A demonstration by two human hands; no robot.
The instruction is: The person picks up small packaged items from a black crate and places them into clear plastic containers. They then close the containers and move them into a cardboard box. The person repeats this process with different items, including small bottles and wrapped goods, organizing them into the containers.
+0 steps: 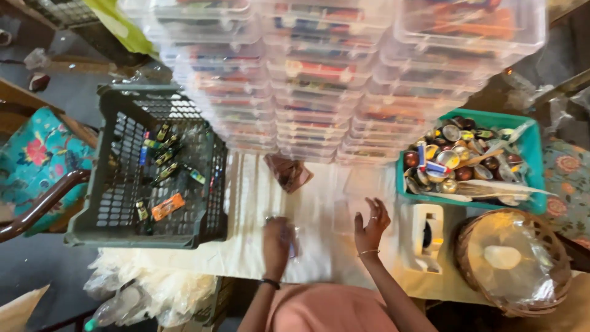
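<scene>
hands first, nearest the camera at about six o'clock. left hand lies on the white table cover, blurred, its fingers curled round a small clear packet; how firmly it is gripped cannot be told. right hand is just beside it toward three o'clock, fingers spread and loose, holding nothing, its tips over a clear flat piece lying on the cover. the two hands are near each other but not touching.

at four o'clock from the right hand sits a white tape dispenser, and beyond it at the same side a round wicker basket covered with clear plastic. at nine o'clock from the left hand stands a dark green plastic crate with a few small wrapped items on its floor.

farther out, at two o'clock, a teal tray holds a heap of shiny round pieces and sticks. a small brownish packet lies at twelve o'clock on the cover. at twelve o'clock, farthest off, stacks of clear lidded boxes rise in several columns.
</scene>
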